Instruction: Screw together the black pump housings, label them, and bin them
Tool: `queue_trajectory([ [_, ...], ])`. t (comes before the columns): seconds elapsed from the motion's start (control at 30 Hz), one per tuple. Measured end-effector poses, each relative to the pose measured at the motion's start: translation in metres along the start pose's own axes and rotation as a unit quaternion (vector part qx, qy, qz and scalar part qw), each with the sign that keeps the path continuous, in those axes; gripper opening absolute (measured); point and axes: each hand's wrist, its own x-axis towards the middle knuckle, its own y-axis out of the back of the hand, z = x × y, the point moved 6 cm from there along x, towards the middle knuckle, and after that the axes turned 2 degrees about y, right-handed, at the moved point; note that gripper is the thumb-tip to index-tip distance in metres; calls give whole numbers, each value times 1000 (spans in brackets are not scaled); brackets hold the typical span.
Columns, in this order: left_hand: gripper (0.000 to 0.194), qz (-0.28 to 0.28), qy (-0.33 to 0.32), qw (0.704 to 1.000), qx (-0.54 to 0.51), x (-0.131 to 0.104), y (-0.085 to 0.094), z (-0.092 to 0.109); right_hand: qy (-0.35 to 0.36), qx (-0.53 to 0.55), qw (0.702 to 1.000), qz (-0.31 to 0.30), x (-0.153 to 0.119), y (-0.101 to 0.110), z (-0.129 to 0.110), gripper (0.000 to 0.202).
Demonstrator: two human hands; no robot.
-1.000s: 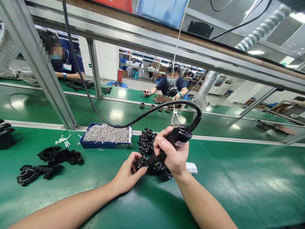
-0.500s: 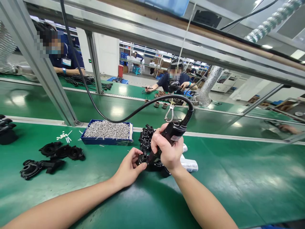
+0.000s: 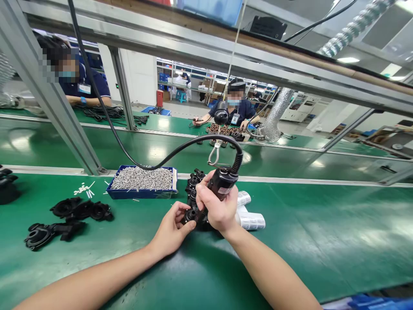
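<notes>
Grips a black, cylindrical, corded power driver [image 3: 222, 183] in the right hand [image 3: 222, 206], fingers and thumb wrapped fully round the barrel, leaving no visible gap. Pinches a small, round, black plastic housing [image 3: 191, 214] between thumb and fingertips of the left hand [image 3: 172, 230], opened only to the width of the part, low over the green, smooth-topped table [image 3: 322, 237], in front of a cluster of similar black housings [image 3: 193, 181].

Looks fairly weighty and rigid in the driver, probably eased by the pale hanging cord and metal loop [image 3: 214, 153] near the top; best held round the mid-barrel, clear of the stiff but bendable black cable [image 3: 167, 161]. Seems light, hard and perhaps a little slick in the housing; best steadied by the outer rim, away from the raised spout.

Leans steeply along the driver's long axis, cable end up and to the right, working end down and to the left, beside the held housing. Cannot tell whether in contact, with the tip hidden. Points upward at the housing's spout, close to upright.
</notes>
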Motion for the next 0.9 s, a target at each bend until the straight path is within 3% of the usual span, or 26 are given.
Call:
queue_trajectory([
  [0.17, 51, -19, -17, 999, 35, -1, 0, 5, -22, 6, 999, -40, 2, -3, -4, 32],
  [0.23, 48, -30, -29, 997, 69, -2, -2, 5, -10, 12, 999, -41, 9, 4, -12, 34],
  [0.33, 42, 1, -69, 990, 120, -3, 2, 5, 80, -30, 996, 37, 27, 37, -30, 33],
  [0.4, 42, 45, -116, 983, 131, -3, 9, 9, 155, -96, 977, 115, 40, 67, -35, 33],
  [0.5, 45, 73, -127, 981, 127, 1, 15, 9, 161, -232, 944, 169, 63, 103, -17, 39],
  [0.6, 49, 45, -80, 988, 125, 8, 13, 3, 89, -312, 938, 123, 86, 122, 19, 41],
  [0.7, 54, 47, -93, 986, 133, 10, 10, 1, 52, -336, 937, 86, 99, 132, 40, 41],
  [0.9, 47, 128, -192, 935, 270, 2, 15, 11, 6, -379, 925, 24, 103, 143, 37, 52],
])
